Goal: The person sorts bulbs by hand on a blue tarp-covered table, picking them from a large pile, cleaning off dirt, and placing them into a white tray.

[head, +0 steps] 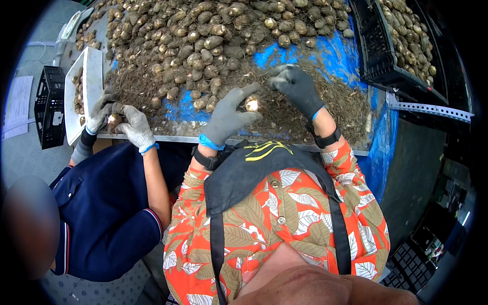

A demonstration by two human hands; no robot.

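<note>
My left hand [230,114], in a grey glove over a blue inner glove, has a small taro-like corm [252,103] between thumb and fingers. The corm's pale cut face points up. To the right, my right hand [297,85] wears a darker glove, its fingers curled and slightly blurred; whether they hold something small is hidden. Both hands are above the near side of a work table, over loose brown root fibres [333,103]. Beyond them rises a large heap of hairy brown corms [198,45], some with pale trimmed ends.
At left, a co-worker's gloved hands [133,124] handle another corm beside a white tray [93,82]. A black crate [49,106] stands past it. A black crate of corms [381,49] is at right, near a perforated metal strip [431,108]. Blue sheeting [385,141] drapes the table's right edge.
</note>
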